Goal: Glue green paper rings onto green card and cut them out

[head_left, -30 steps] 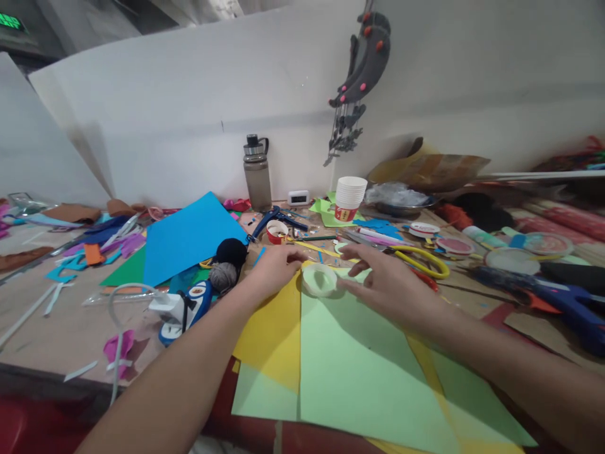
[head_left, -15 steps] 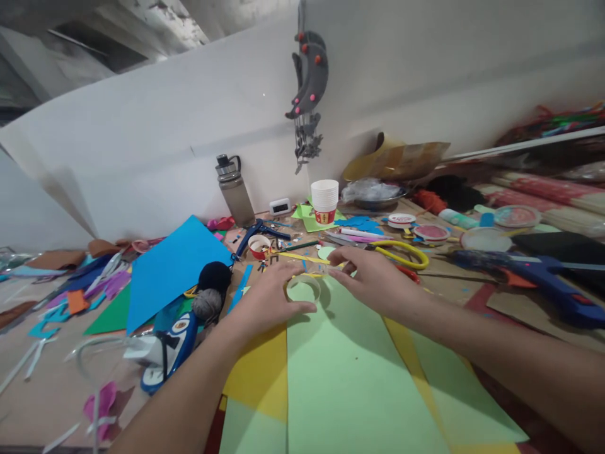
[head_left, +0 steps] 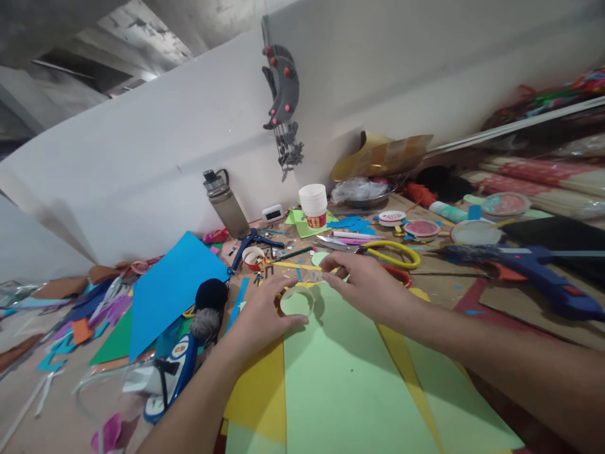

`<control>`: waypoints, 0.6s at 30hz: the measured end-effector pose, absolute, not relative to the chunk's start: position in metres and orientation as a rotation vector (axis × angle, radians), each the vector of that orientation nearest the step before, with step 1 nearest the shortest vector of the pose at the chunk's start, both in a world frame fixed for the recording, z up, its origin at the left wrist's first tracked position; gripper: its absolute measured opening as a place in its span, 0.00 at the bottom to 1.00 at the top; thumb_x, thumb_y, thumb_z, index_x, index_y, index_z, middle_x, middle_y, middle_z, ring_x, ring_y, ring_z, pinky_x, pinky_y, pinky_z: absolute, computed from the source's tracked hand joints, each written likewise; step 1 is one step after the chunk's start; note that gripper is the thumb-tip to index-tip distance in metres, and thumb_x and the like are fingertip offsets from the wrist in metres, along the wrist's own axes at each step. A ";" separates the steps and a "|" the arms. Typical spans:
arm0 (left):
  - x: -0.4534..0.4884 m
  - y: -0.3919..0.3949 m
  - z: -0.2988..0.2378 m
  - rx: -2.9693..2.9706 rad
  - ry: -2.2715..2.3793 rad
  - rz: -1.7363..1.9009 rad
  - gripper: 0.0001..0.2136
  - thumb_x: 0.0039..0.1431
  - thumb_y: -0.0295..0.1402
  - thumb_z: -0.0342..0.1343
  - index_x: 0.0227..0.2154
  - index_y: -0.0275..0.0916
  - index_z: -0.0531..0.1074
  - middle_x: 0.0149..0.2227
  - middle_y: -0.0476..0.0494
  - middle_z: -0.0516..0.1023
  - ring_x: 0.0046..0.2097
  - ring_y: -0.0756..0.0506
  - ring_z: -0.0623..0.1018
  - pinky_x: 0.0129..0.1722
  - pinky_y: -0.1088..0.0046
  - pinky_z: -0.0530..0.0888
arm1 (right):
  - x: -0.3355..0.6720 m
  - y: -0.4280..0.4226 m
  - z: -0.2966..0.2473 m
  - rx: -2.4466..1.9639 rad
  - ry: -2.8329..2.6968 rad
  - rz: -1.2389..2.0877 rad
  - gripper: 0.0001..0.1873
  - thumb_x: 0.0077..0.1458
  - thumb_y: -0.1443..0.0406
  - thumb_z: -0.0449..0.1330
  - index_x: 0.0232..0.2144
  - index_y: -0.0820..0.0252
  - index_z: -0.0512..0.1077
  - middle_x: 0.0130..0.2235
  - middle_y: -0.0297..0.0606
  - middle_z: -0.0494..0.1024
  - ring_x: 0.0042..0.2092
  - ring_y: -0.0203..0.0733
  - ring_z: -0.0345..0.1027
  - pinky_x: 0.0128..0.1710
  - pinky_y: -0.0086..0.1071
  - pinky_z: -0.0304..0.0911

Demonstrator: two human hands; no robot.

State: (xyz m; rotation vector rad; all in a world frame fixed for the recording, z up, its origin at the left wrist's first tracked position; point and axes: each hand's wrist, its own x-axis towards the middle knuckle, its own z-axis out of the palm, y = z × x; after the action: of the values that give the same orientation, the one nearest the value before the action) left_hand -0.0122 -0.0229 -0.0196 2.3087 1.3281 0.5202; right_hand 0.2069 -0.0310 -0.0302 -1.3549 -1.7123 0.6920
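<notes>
My left hand (head_left: 261, 315) curls round a roll of clear tape (head_left: 297, 301) that stands on edge on a light green paper sheet (head_left: 350, 384). Thumb and fingers clasp the roll's rim. Just to the right, my right hand (head_left: 363, 284) pinches at the top of the roll, its fingertips pressed together on what looks like the tape's loose end. Yellow paper (head_left: 258, 394) lies under the green sheet.
Yellow-handled scissors (head_left: 394, 253) lie beyond my right hand. A blue glue gun (head_left: 534, 277) is at the right. A blue sheet (head_left: 170, 284), yarn balls (head_left: 208, 306), a stack of paper cups (head_left: 314, 205), a water bottle (head_left: 225, 203) and paper scraps crowd the desk.
The tape roll lay flat on the green sheet; my left hand has stood it on edge and gripped it. My right hand has closed in on its top. The view has tilted.
</notes>
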 end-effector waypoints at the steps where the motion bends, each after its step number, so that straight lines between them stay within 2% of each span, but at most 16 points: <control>1: -0.012 -0.023 -0.019 2.303 1.331 0.520 0.28 0.45 0.38 0.66 0.52 0.44 0.70 0.53 0.43 0.72 0.55 0.40 0.71 0.55 0.60 0.68 | 0.208 -0.030 -0.029 -1.328 -1.662 0.684 0.06 0.56 0.63 0.55 0.33 0.57 0.71 0.32 0.36 0.77 0.31 0.39 0.71 0.28 0.31 0.63; 7: -0.011 -0.025 -0.018 2.276 1.339 0.525 0.28 0.44 0.37 0.66 0.51 0.43 0.70 0.54 0.43 0.72 0.56 0.39 0.70 0.56 0.60 0.68 | 0.218 -0.026 -0.016 -1.153 -1.351 0.666 0.08 0.57 0.60 0.55 0.36 0.58 0.69 0.32 0.37 0.76 0.30 0.38 0.69 0.29 0.31 0.64; 13: -0.011 -0.025 -0.019 2.269 1.354 0.523 0.28 0.43 0.36 0.67 0.51 0.44 0.70 0.53 0.43 0.72 0.56 0.38 0.70 0.56 0.59 0.67 | 0.224 -0.024 -0.012 -1.188 -1.329 0.552 0.07 0.57 0.61 0.56 0.36 0.59 0.69 0.33 0.37 0.76 0.30 0.38 0.68 0.29 0.31 0.63; 18: -0.011 -0.023 -0.018 2.254 1.350 0.505 0.28 0.43 0.37 0.67 0.51 0.44 0.70 0.53 0.43 0.72 0.56 0.39 0.70 0.57 0.59 0.67 | 0.223 -0.026 -0.013 -1.213 -1.375 0.543 0.06 0.57 0.63 0.56 0.35 0.59 0.70 0.32 0.36 0.76 0.27 0.36 0.66 0.26 0.30 0.61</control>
State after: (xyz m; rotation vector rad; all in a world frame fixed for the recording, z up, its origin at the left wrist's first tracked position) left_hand -0.0114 -0.0232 -0.0184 2.2545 1.3495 0.5049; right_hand 0.2233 -0.0257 -0.0127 -1.2134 -1.3753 0.5431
